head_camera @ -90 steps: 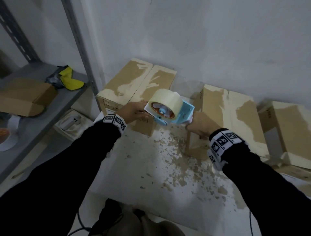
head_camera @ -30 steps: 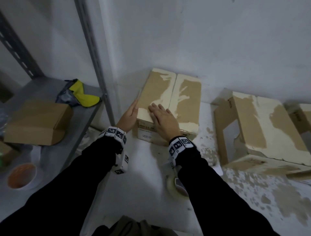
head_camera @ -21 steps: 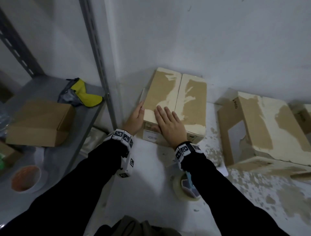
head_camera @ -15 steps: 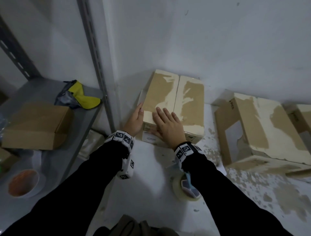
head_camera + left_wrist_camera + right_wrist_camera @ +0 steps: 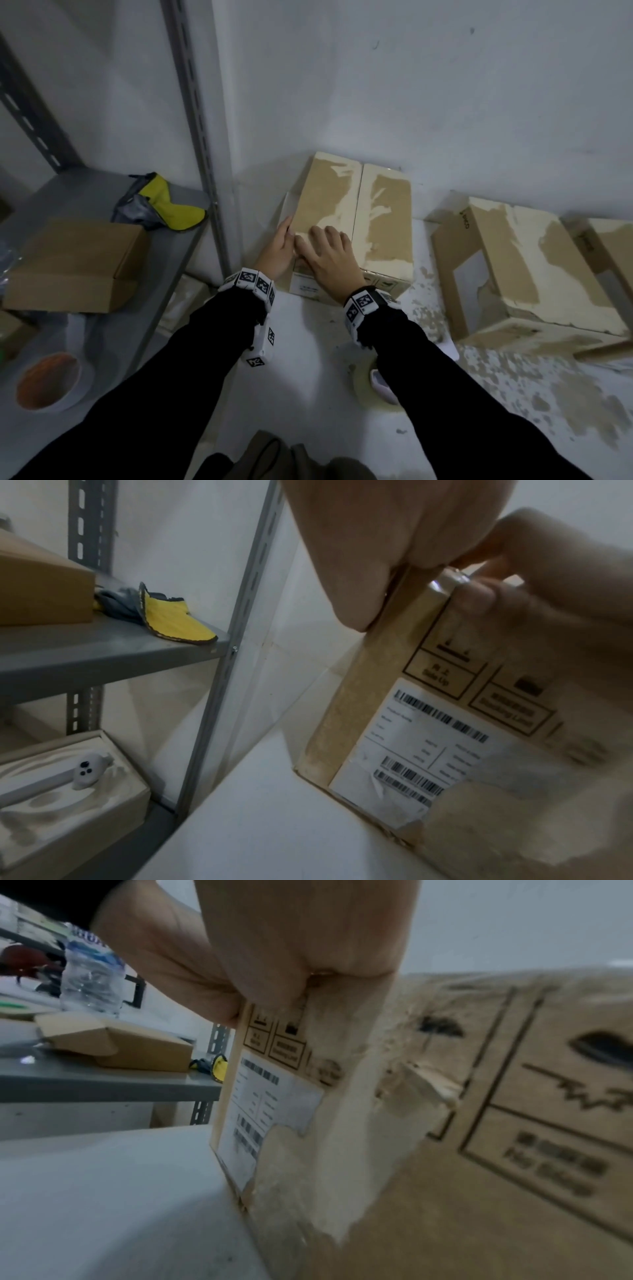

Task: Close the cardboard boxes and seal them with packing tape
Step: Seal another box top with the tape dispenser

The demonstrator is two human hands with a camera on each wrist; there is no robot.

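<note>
A closed cardboard box (image 5: pixel 373 219) with torn, peeled patches stands against the wall on the white table (image 5: pixel 308 383); its labelled front shows in the left wrist view (image 5: pixel 428 723) and the right wrist view (image 5: pixel 479 1123). My left hand (image 5: pixel 279 246) lies flat against the box's upper left side, seen close (image 5: pixel 359 547). My right hand (image 5: pixel 330 257) presses on the top near the front left corner, fingers slightly bent, thumb over the front edge (image 5: pixel 291 934). The two hands almost touch. The tape dispenser (image 5: pixel 368 390) lies on the table, partly hidden under my right forearm.
Two more worn boxes (image 5: pixel 524 270) (image 5: pixel 609 246) stand to the right. A grey metal shelf (image 5: pixel 85 192) at the left carries a brown carton (image 5: pixel 75 263), a yellow cloth (image 5: pixel 171 205) and a tape roll (image 5: pixel 48 382). Its upright post (image 5: pixel 202 137) stands close to the box.
Three seconds ago both hands held the tape dispenser in the air; it now lies on the table. Over the last second my right hand slid left to the box's corner, fingers bending.
</note>
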